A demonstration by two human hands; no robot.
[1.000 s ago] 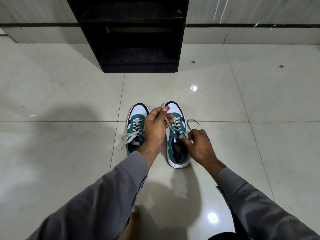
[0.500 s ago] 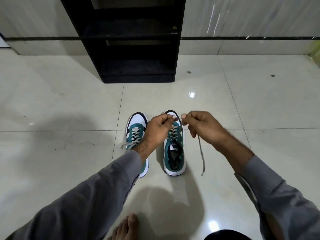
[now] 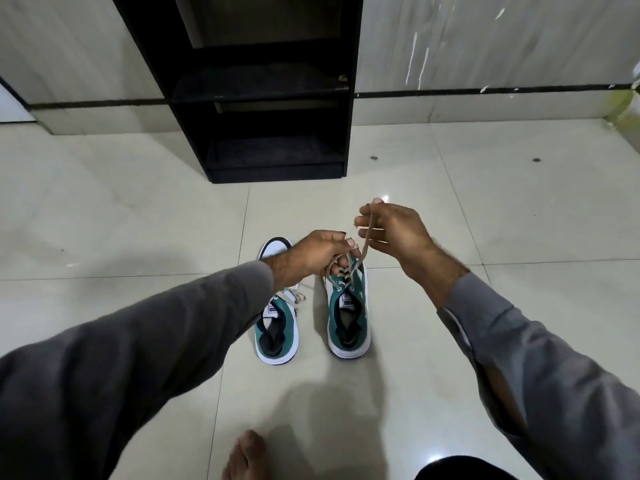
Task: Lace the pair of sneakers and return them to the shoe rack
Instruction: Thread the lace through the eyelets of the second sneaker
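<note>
Two teal and white sneakers stand side by side on the tiled floor, toes pointing away from me. The left sneaker (image 3: 277, 327) has grey laces lying loose over its front. Over the right sneaker (image 3: 348, 317), my left hand (image 3: 311, 254) pinches one end of its grey lace (image 3: 363, 244) just above the eyelets. My right hand (image 3: 391, 230) is raised higher and farther out, with the other end of that lace pinched in its fingers and pulled taut upward. The toe of the right sneaker is hidden behind my left hand.
A black open shoe rack (image 3: 263, 95) with bare shelves stands against the marble wall straight ahead. A bare foot (image 3: 246, 455) rests on the floor near the bottom edge. Glossy floor tiles (image 3: 485, 188) surround the shoes.
My right hand has risen from beside the right sneaker and drawn the lace end up and outward. My left hand stays over the shoe's front. The camera tilted up toward the rack.
</note>
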